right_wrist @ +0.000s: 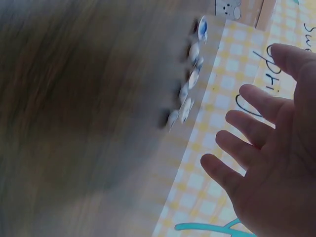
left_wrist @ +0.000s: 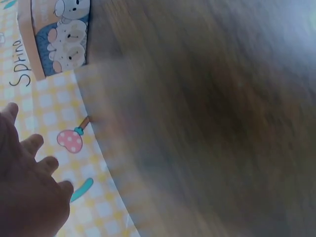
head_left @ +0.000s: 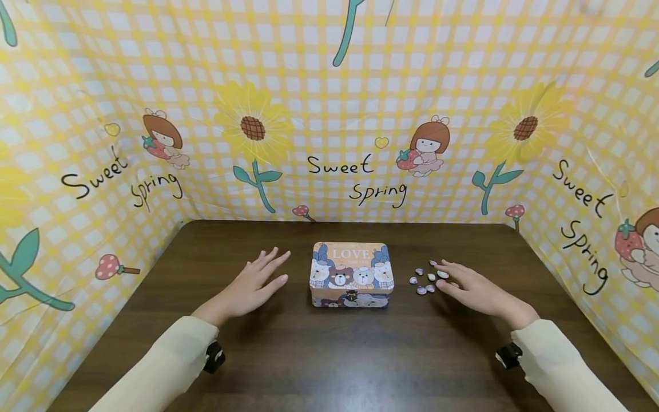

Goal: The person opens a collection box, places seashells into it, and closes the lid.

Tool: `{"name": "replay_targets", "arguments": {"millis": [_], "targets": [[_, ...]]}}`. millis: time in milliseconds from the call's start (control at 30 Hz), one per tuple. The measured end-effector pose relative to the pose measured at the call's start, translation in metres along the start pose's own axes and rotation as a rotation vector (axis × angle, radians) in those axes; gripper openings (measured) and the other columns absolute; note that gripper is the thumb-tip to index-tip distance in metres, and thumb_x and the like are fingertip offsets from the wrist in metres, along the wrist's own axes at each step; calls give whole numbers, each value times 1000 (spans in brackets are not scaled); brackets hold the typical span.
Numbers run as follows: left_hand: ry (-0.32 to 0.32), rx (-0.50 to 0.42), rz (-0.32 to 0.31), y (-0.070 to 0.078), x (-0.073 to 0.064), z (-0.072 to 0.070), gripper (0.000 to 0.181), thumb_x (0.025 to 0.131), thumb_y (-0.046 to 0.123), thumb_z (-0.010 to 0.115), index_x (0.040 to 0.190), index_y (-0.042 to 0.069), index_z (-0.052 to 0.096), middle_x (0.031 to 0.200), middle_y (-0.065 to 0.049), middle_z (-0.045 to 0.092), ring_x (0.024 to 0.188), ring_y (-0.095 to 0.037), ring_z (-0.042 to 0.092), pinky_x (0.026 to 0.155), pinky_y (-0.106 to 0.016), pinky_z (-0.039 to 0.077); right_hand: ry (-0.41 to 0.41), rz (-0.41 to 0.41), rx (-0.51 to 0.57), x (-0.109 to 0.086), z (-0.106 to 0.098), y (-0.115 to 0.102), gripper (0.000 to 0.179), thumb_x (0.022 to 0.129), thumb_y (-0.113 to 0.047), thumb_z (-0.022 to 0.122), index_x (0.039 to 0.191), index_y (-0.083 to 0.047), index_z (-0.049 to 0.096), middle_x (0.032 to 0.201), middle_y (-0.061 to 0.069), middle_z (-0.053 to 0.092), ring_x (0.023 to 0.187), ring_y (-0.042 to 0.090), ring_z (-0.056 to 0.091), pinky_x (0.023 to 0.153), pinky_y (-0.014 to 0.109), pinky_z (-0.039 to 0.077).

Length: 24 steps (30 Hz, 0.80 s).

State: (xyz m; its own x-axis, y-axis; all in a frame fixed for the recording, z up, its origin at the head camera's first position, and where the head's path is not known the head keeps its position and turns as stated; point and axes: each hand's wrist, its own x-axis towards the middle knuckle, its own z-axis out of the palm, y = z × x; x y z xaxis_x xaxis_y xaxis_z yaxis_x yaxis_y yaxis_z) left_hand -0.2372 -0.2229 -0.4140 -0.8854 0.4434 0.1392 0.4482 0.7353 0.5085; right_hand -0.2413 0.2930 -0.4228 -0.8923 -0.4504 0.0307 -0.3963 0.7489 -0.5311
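A tin box (head_left: pixel 351 276) with cartoon bears and the word LOVE on its lid stands closed at the middle of the table, a small clasp on its front. Right of it lie several small whitish shells (head_left: pixel 431 277) with dark bluish marks, loosely grouped. My left hand (head_left: pixel 251 286) is held left of the tin, fingers spread, with nothing in it. Beside the shells is my right hand (head_left: pixel 471 289), fingers extended and overlapping the nearest shells in the head view. In the right wrist view that hand (right_wrist: pixel 266 133) is spread and holds nothing, with the shells (right_wrist: pixel 190 81) past its fingertips.
The dark brown wooden table (head_left: pixel 329 355) ends at the back against a yellow checked cloth (head_left: pixel 329 114) printed with flowers and words, which also hangs along both sides. A dark strapped device (head_left: pixel 215 357) sits at the left wrist, another device (head_left: pixel 508 356) at the right.
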Motion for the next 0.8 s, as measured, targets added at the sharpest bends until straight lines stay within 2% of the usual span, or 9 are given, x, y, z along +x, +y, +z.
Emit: {"name": "replay_targets", "arguments": {"millis": [133,333,567,700,800], "targets": [[-48,-62,-2,4,2,4,61,108,49,38,162,25,23,165,-14,14,150,-43,5,110,-72,9,-1,-26,19,-1,2,-6,53,105,-33,56,149,-5,48,151,22,43,132,43,46,101,61,40],[-42,-108,22,10,5,9,60,107,49,39,161,25,26,163,-11,24,149,-36,18,113,-64,18,-27,-33,64,0,4,-15,47,104,-36,57,142,-8,57,137,15,59,121,33,57,95,54,47],[-29,-120,33,16,10,14,60,106,52,39,159,26,30,159,-8,34,145,-30,32,113,-57,28,-68,-83,118,2,8,-26,41,104,-31,57,137,-6,60,130,12,63,115,28,61,90,42,52],[-30,-128,36,19,14,19,60,106,52,40,159,25,31,158,-8,36,144,-28,34,113,-55,28,-110,-99,139,3,11,-32,43,104,-35,57,137,-7,61,130,11,64,112,23,63,87,36,53],[-47,-134,25,21,16,22,62,106,53,40,159,24,30,159,-7,35,144,-28,33,114,-54,28,-125,-113,138,4,12,-38,44,104,-37,56,137,-8,61,135,12,62,112,20,63,87,37,52]]}}
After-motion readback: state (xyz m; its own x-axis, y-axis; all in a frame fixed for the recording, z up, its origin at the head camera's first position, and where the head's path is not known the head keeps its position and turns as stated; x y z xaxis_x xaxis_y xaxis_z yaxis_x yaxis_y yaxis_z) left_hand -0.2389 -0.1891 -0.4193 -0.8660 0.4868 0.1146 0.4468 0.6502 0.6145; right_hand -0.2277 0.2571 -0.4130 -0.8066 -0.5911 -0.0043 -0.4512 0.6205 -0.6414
